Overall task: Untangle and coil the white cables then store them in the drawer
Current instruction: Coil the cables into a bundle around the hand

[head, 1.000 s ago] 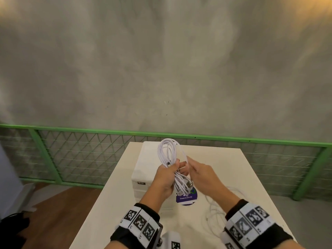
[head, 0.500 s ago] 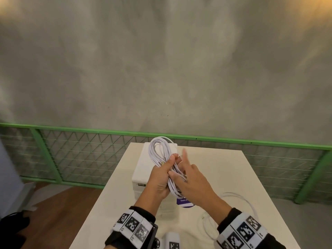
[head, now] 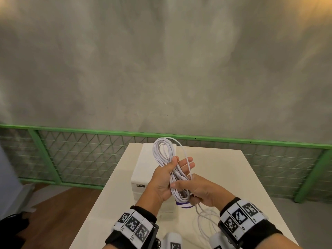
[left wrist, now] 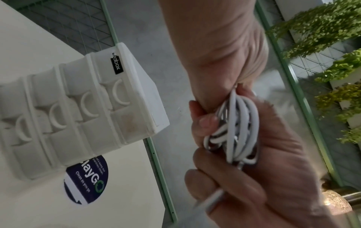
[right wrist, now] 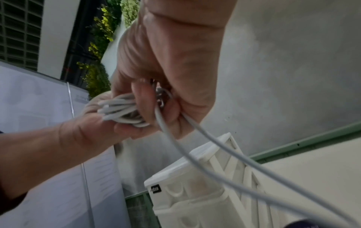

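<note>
A coil of white cable stands upright above the table. My left hand holds its middle, thumb pressed on the strands and fingers stretched out behind them. My right hand grips the coil's lower end, where a metal plug shows. A single strand arcs over the left fingers, and the loose tail lies in loops on the table. The left wrist view shows the bundle squeezed between both hands. In the right wrist view my right hand clasps the bundle, and the tail hangs down.
A white drawer unit with its drawers closed stands on the cream table, just left of my hands. A round purple sticker lies by its base. Beyond the table's far edge is a green mesh railing.
My right hand slid from over the coil's middle down to its lower end. A fresh strand now loops over my left fingers, which have stretched out. Less loose cable lies on the table.
</note>
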The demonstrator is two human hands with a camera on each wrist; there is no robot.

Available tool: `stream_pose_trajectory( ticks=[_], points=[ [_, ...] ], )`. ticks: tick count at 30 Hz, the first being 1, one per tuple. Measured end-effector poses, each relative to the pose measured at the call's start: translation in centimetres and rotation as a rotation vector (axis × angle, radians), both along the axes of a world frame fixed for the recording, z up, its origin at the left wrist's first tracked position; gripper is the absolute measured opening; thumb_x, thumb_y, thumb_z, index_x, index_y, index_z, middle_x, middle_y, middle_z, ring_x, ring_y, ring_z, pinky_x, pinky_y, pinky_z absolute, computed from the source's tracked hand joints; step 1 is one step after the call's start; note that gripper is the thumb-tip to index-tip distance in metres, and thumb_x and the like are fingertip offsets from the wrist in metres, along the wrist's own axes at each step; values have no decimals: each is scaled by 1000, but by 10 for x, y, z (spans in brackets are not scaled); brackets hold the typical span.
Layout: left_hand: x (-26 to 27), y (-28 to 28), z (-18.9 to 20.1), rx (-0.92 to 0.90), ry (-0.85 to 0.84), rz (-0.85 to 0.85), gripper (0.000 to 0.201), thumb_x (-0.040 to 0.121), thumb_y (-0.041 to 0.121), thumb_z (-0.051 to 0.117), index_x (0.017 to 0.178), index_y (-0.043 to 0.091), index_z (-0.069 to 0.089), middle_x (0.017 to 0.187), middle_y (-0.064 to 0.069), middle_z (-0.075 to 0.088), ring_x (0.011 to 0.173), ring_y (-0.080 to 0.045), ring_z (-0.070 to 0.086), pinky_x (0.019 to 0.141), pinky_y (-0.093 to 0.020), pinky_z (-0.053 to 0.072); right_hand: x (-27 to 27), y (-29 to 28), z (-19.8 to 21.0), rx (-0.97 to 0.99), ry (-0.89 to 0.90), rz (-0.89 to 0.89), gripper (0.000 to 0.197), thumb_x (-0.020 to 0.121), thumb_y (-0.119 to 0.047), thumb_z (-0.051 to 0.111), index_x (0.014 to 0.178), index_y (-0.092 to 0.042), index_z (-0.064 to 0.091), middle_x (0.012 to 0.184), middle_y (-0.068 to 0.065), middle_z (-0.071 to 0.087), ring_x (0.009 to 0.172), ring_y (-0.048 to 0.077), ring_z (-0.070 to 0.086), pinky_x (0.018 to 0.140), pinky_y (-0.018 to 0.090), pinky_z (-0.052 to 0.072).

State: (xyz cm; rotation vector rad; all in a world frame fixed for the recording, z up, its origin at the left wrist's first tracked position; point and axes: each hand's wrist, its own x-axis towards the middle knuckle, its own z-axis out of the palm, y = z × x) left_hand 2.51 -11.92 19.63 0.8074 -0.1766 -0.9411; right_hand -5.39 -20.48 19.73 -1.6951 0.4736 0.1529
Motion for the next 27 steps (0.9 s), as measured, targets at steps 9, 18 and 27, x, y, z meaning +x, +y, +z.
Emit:
stream_pose_trajectory(
  ticks=[9, 18, 27],
  points=[
    [11, 1, 5, 135, -115, 104, 32, 97, 23, 44, 76, 5, 61, 56, -3, 63, 51, -17, 62, 64, -32, 57, -4, -4, 0, -57, -62, -61, 51, 70, -58, 62, 110, -26, 55, 100, 3, 66, 60, 11, 56, 54, 22, 42],
    [1, -1, 6, 220, -316, -12, 36, 98, 26, 41, 77, 6, 62, 54, -1, 59, 48, -13, 57, 63, -31, 53, 15, -13, 30, -639, -413, -391, 17, 82, -18, 66, 96, -17, 75, 92, -1, 73, 82, 10, 63, 78, 17, 44],
    [7, 1, 11, 184, -236, 20, 29, 94, 17, 51, 73, 6, 67, 60, -6, 69, 57, -17, 68, 57, -27, 58, 16, -5, 14, 155, -229, -225, 81, 76, -40, 70, 142, -19, 27, 119, 8, 62, 99, 17, 62, 73, 27, 49]
  ],
)
